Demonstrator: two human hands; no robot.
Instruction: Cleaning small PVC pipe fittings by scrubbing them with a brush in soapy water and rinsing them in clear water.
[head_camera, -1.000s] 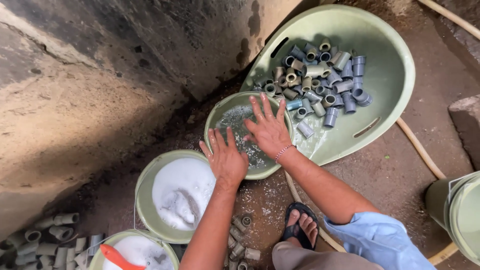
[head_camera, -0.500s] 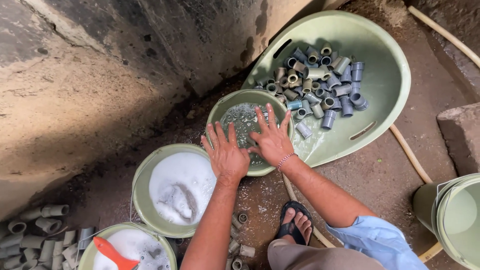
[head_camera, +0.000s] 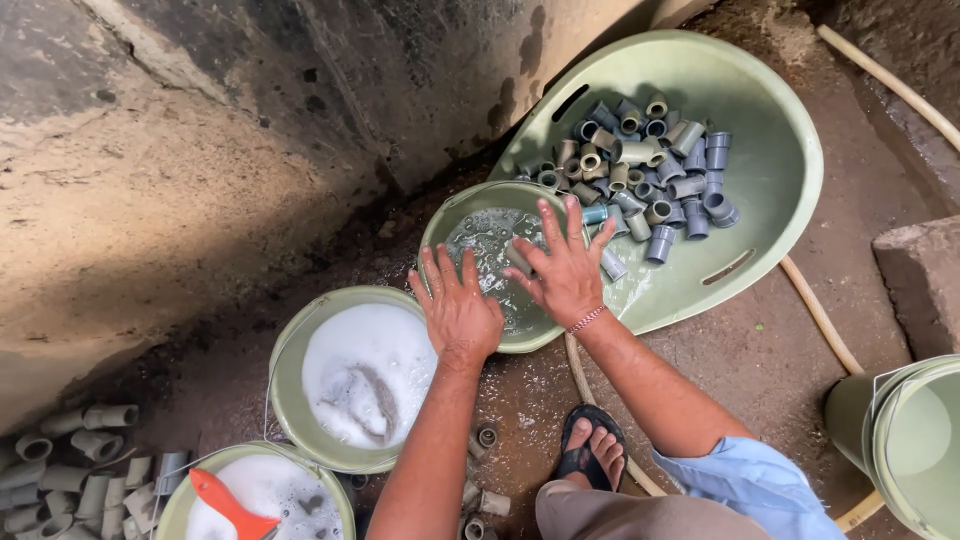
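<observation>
Mid-frame: left hand (head_camera: 460, 312) and right hand (head_camera: 562, 268), both open with fingers spread, over the bucket (head_camera: 445, 222) of bubbly water. A grey fitting (head_camera: 519, 256) shows under the right fingers. Risk: a wet fitting slipping to the muddy ground. Tub (head_camera: 780, 190) of fittings upper right. Bucket contents blurred by foam.

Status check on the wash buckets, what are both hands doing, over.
Left hand and right hand open, spread over the water bucket. Grey pipe fittings piled in tilted basin. Foamy bucket alongside.
</observation>
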